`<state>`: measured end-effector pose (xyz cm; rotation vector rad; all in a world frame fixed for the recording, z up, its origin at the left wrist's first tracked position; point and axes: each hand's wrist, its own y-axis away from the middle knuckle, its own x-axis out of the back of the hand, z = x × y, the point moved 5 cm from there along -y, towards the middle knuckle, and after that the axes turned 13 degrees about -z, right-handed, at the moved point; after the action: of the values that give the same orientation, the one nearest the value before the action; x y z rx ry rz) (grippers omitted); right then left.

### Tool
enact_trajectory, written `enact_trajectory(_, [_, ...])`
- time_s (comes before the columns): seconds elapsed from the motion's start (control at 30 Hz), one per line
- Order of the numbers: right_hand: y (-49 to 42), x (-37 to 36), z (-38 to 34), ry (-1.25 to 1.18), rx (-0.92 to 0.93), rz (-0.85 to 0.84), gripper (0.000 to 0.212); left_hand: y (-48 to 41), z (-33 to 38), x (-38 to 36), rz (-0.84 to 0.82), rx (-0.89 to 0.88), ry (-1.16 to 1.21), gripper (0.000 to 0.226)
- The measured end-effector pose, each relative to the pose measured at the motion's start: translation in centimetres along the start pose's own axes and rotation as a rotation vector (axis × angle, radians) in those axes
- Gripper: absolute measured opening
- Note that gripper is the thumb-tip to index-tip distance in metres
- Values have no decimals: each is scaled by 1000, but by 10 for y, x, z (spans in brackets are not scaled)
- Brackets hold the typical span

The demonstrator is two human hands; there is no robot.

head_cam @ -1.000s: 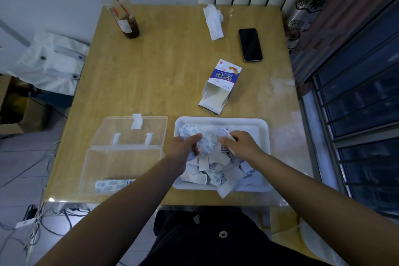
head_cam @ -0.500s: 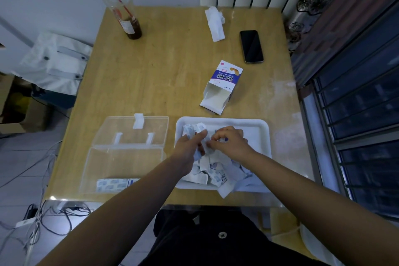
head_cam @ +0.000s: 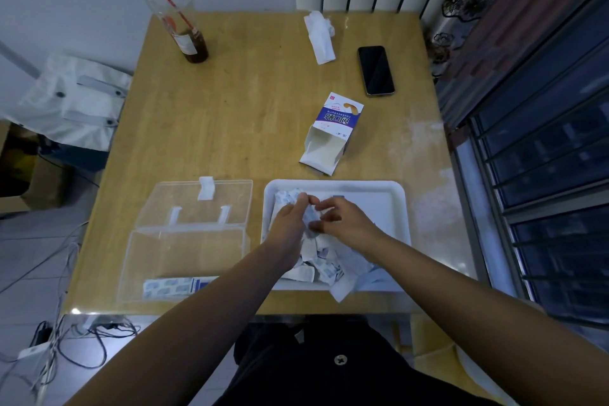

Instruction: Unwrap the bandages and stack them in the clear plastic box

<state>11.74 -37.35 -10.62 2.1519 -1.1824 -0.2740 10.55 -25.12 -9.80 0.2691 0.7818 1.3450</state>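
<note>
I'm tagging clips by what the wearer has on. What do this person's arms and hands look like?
The left arm and right arm are bare to the frame edge, no sleeves in view. The left hand and right hand wear no gloves; no watch, ring or bracelet shows. Below them is a dark garment with one round button.

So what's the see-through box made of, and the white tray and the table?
The clear box looks like hard glossy plastic: you see the table straight through its walls. The white tray looks plastic too, smooth with a rounded rim, though maybe coated metal. The table seems wood or wood-look, with pale grain and a slight sheen.
</note>
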Motion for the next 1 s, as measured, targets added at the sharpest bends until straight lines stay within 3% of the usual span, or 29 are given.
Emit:
enact_trajectory(0.1, [3, 12, 0, 208, 51, 99, 10, 4, 2, 5, -63, -37, -86, 22])
enact_trajectory(0.2, [10, 20, -5, 508, 111, 233, 11, 1, 2, 23, -41, -129, -533, 12])
enact_trajectory(0.3, [11, 8, 2, 744, 140, 174, 9, -5, -11, 32, -48, -118, -1012, 12])
enact_trajectory(0.37, [7, 0, 15, 759, 125, 108, 7, -6, -25, 33, -60, -49, -1170, 17])
enact_trajectory(0.47, [4, -1, 28, 681, 75, 71, 12, -6, -36, 31, -78, -23, -1247, 22])
enact_trajectory(0.57, [2, 5, 21, 621, 143, 86, 2, -7, -30, 29, -86, -75, -1243, 18])
enact_trajectory(0.77, [1, 7, -17, 477, 273, 152, 8, -1, 11, 27, -58, -175, -1364, 14])
enact_trajectory(1.0, [-6, -37, -65, 585, 316, -43, 30, 36, 67, 66, -82, -153, -1614, 15])
